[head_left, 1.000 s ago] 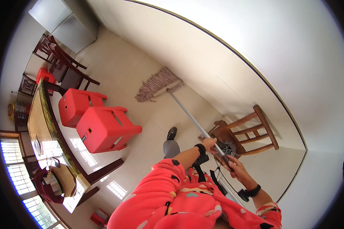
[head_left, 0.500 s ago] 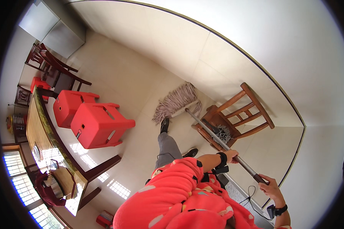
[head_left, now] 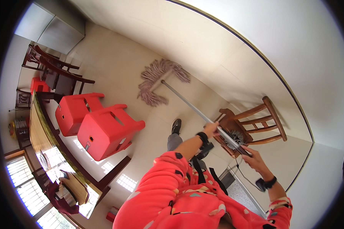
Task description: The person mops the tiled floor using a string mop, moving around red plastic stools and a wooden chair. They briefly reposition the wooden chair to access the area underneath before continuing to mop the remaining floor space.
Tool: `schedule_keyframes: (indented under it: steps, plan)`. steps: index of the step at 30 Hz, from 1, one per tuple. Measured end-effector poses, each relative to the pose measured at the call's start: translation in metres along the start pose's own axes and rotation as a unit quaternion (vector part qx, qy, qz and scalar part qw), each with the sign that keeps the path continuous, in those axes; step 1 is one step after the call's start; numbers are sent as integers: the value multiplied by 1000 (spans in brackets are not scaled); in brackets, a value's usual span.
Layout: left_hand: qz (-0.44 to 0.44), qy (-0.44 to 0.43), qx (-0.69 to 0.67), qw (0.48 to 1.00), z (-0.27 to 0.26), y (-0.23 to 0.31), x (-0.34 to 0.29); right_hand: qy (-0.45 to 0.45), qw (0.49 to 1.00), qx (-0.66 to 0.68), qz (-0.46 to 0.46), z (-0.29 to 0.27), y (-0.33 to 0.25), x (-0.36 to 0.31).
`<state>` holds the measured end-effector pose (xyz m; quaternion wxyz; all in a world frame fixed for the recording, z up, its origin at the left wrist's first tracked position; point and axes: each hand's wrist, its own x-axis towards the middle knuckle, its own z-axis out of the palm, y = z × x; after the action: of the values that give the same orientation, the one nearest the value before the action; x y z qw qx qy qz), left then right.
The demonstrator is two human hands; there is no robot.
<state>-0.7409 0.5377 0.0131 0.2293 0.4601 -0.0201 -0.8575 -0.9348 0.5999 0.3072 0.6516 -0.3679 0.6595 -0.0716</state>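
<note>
A mop [head_left: 185,100] with a long metal handle reaches away from me to the far left. Its purplish-brown string head [head_left: 153,79] lies spread on the tiled floor near the base of the wall. Partway down the handle, my left hand [head_left: 211,130] is wrapped round the pole. My right hand [head_left: 255,160] grips the dark end of the handle, closer to my body. Under the pole stands a brown wooden chair [head_left: 263,121] against the wall, with a grey stringy bundle [head_left: 235,139] on its seat.
Two red plastic stools [head_left: 107,131] stand left of my feet, beside a long table [head_left: 46,129]. Dark wooden chairs [head_left: 61,76] and a grey cabinet [head_left: 61,36] are at the far left. The wall [head_left: 202,45] bounds the floor on the right.
The mop head has moved forward and left along the floor, its strings fanning wider. Both hands have shifted left with the handle, and they remain closed on it.
</note>
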Motion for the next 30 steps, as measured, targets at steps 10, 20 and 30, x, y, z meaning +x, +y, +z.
schedule_keyframes:
  steps: [10, 20, 30]
  plan:
    - [143, 218, -57, 964, -198, 232, -75, -138, 981, 49, -127, 240, -147, 251]
    - [161, 124, 103, 974, -151, 136, -67, -130, 971, -37, -199, 191, -76, 200]
    - [-269, -71, 139, 950, 71, -104, -81, -35, 990, -115, -67, 5, 118, -81]
